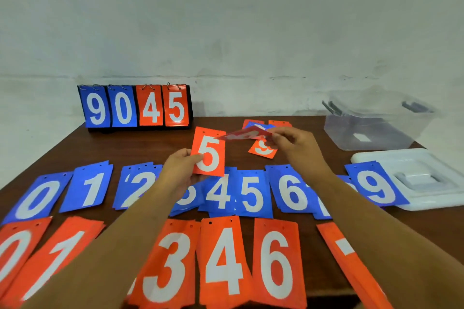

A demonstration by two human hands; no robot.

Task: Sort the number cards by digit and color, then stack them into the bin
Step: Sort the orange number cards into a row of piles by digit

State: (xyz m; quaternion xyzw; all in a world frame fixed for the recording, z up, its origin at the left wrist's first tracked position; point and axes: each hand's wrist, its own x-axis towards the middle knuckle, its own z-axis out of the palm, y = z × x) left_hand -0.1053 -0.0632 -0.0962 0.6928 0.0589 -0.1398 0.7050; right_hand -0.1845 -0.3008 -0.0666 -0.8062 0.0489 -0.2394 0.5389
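Observation:
My left hand (179, 168) grips an orange 5 card (209, 152) upright above the table. My right hand (292, 144) pinches another red card (244, 135), held nearly flat and edge-on, over a small loose pile with an orange 9 card (263, 149). A row of blue cards runs across the table: 0 (37, 198), 1 (90, 188), 2 (136, 188), 4 (219, 194), 5 (253, 197), 6 (291, 192), 9 (375, 184). Nearer me lie orange cards 0 (15, 251), 1 (60, 256), 3 (168, 263), 4 (223, 263), 6 (276, 263). My arms hide parts of both rows.
A clear plastic bin (371, 130) stands at the back right, with its white lid (421, 178) lying in front of it. A flip scoreboard (136, 106) showing 9 0 4 5 stands at the back left against the wall. The brown table (130, 148) ends near me.

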